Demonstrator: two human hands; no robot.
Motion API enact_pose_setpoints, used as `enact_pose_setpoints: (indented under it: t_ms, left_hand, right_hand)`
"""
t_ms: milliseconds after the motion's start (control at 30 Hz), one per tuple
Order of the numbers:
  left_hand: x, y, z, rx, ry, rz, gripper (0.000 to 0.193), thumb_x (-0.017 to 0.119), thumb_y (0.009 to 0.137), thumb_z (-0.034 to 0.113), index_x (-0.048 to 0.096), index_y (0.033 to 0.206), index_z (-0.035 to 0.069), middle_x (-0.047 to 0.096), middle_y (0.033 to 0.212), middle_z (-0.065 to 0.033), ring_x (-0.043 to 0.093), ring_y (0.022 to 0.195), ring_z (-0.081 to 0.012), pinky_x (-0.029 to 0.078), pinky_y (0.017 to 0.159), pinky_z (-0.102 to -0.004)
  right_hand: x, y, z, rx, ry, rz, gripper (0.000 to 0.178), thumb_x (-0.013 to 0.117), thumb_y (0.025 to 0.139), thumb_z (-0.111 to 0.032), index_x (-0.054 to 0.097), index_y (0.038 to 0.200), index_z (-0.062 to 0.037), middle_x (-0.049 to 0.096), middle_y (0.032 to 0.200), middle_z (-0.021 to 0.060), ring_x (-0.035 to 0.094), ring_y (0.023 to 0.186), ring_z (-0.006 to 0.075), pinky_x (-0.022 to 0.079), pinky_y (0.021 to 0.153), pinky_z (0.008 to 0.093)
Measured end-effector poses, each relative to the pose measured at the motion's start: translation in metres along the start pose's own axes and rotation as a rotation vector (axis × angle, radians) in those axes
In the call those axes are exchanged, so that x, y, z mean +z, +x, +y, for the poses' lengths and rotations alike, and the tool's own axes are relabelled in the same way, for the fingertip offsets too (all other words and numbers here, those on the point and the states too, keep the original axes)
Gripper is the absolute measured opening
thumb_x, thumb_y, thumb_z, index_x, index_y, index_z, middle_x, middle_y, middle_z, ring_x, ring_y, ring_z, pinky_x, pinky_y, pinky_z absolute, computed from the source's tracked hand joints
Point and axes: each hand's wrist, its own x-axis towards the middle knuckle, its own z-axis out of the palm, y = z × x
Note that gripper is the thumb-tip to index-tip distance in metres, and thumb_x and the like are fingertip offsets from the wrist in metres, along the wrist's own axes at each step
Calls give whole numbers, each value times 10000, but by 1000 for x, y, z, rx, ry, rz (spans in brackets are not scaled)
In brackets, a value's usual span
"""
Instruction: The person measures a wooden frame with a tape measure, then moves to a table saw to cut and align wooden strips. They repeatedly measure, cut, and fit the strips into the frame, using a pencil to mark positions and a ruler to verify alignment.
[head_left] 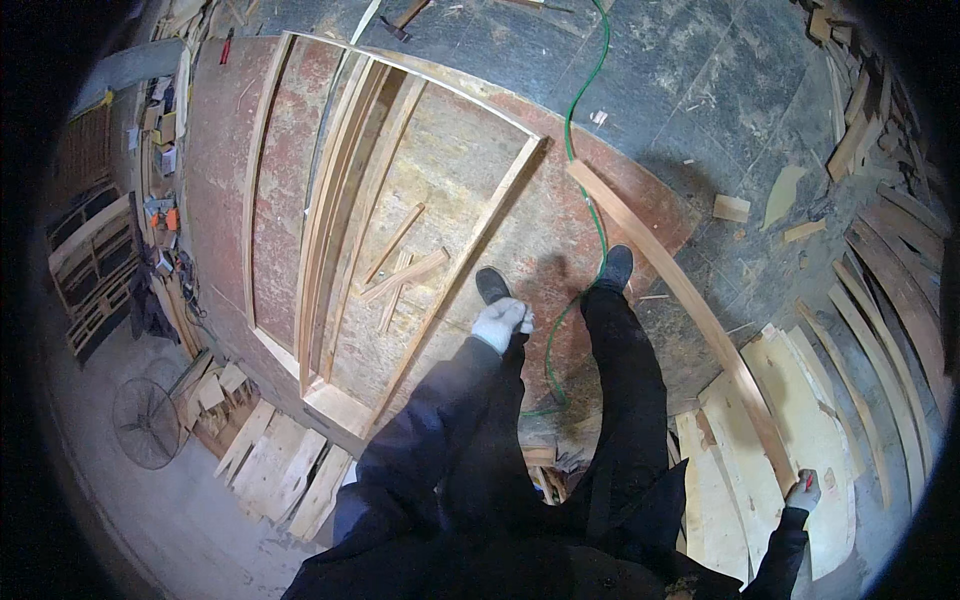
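My left hand [497, 325], in a white glove, is in front of my body above my feet. Its fingers are curled closed, and whatever may be inside them is hidden. Out at the lower right, my gloved right hand [803, 491] grips the near end of a long wooden board [690, 300]. The board slants away to the far left, its far end near a green hose [603, 225]. Left of my left hand lies a wooden frame [470, 255] of long strips with crosspieces. Several short wood pieces [405, 275] lie loose inside it.
The green hose runs across the floor between my feet. Pale wooden panels [770, 400] lie at the right, with curved planks [885, 340] beyond. A wire fan guard [146, 424] and more boards [270, 460] are at lower left. A hammer [397, 30] lies at the far side.
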Motion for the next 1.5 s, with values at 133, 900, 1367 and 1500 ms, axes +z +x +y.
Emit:
enact_pose_setpoints:
  t_ms: [133, 900, 1367, 1500]
  left_hand:
    - [-19, 45, -5, -36, -90, -20, 165, 609, 1064, 149, 657, 996, 6, 681, 909, -72, 629, 754, -154, 527, 678, -288]
    - [-148, 323, -27, 246, 336, 356, 359, 587, 1011, 346, 725, 1059, 18, 732, 930, -124, 702, 862, -244, 544, 791, -379]
    - [-143, 415, 31, 100, -295, -119, 609, 538, 1036, 604, 570, 1335, 75, 684, 1223, -161, 681, 1075, -288, 542, 918, -425]
    - [-148, 432, 34, 128, -357, -137, 649, 570, 1023, 601, 558, 1360, 46, 677, 1254, -188, 677, 1143, -299, 551, 943, -416]
  right_hand:
    - [55, 23, -17, 39, -32, -34, 237, 556, 1006, -251, 659, 936, -49, 608, 757, 237, 567, 650, 398, 450, 640, 447]
    - [307, 133, -76, -73, 160, -61, 331, 545, 1020, -308, 717, 1043, -26, 704, 868, 208, 647, 809, 368, 496, 809, 469]
    - [405, 290, -632, -291, 907, -449, 290, 553, 1018, -283, 721, 1068, -52, 742, 955, 189, 729, 801, 341, 555, 753, 460]
    - [427, 277, -735, -671, 646, -49, 308, 550, 1022, -316, 709, 1018, -53, 704, 889, 210, 703, 788, 369, 538, 709, 462]
